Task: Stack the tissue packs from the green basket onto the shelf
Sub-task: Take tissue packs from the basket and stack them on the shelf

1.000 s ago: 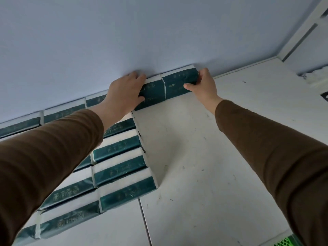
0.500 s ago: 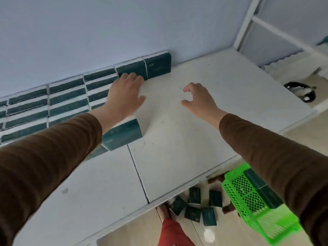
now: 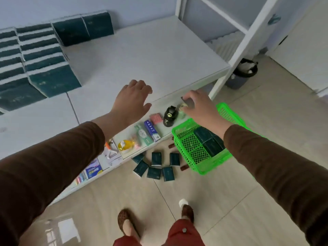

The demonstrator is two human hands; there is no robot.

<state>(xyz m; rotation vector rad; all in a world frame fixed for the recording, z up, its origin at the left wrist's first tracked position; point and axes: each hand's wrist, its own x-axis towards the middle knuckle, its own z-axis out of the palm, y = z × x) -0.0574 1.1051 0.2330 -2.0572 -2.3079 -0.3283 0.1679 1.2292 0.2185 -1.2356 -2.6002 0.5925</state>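
Head view: both hands hang empty with fingers spread loose, the left hand (image 3: 132,102) over the front edge of the white shelf (image 3: 142,55), the right hand (image 3: 200,108) just past that edge, above the green basket (image 3: 193,150). Dark tissue packs (image 3: 206,141) lie in the basket below the shelf; stacked packs (image 3: 44,55) fill the shelf's back left; loose packs (image 3: 156,166) lie on the floor beside the basket.

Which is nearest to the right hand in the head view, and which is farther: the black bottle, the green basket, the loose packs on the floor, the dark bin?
1. Black bottle: just left of the right hand, on the lower shelf.
2. Green basket: below the hand, on the floor.
3. Loose packs: lower left, on the floor.
4. Dark bin: upper right, behind the shelf post.
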